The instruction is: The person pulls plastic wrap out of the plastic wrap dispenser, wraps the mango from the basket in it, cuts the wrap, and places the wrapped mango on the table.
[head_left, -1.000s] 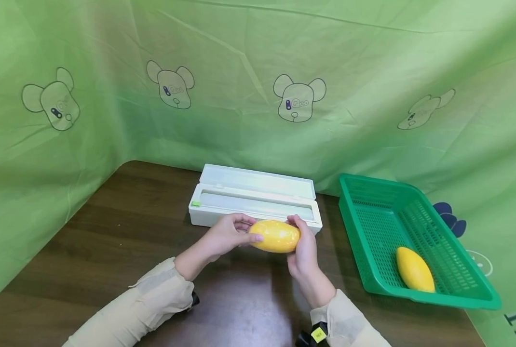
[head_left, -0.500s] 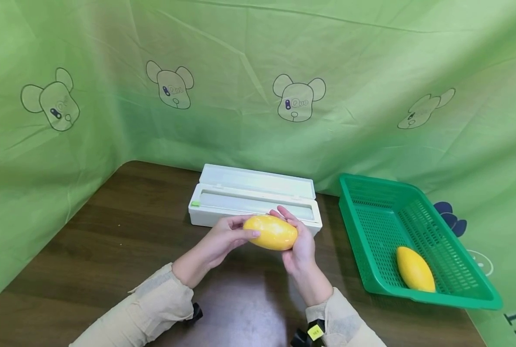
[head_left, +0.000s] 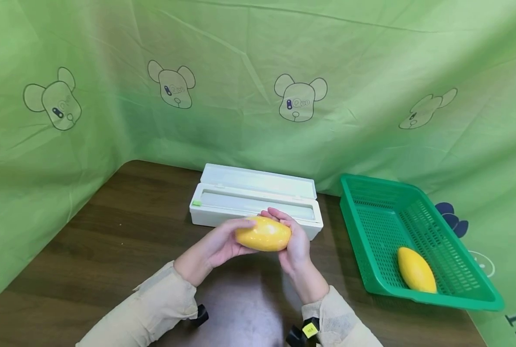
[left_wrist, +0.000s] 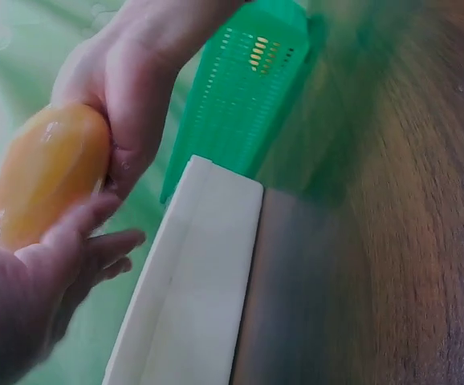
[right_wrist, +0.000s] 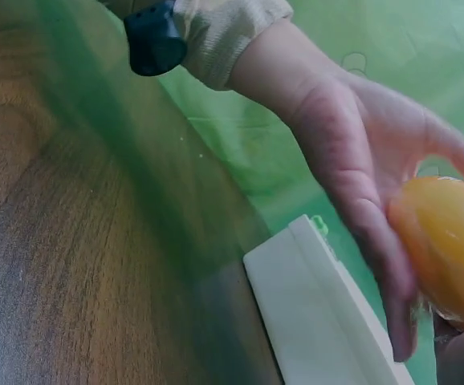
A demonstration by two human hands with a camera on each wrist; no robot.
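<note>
A glossy yellow mango (head_left: 264,234) is held up between both hands in front of a white cling film dispenser (head_left: 258,201). Crinkled clear film (right_wrist: 426,306) shows along its lower edge in the right wrist view. My left hand (head_left: 216,243) grips the mango's left end, thumb on top and fingers stretched underneath. Around the right end, my right hand (head_left: 298,243) cups it, fingers reaching behind and thumb at the near side. In the left wrist view the mango (left_wrist: 51,172) hides part of both palms.
The dispenser's lid (head_left: 260,179) stands raised at the back. A green plastic basket (head_left: 349,241) on the right contains a second yellow mango (head_left: 416,270). Behind the dark wooden table (head_left: 110,246) hangs a green printed curtain (head_left: 240,96).
The mango has shifted slightly left with both hands. My left thumb has slid from its front to its top, and the right fingers have spread up behind it.
</note>
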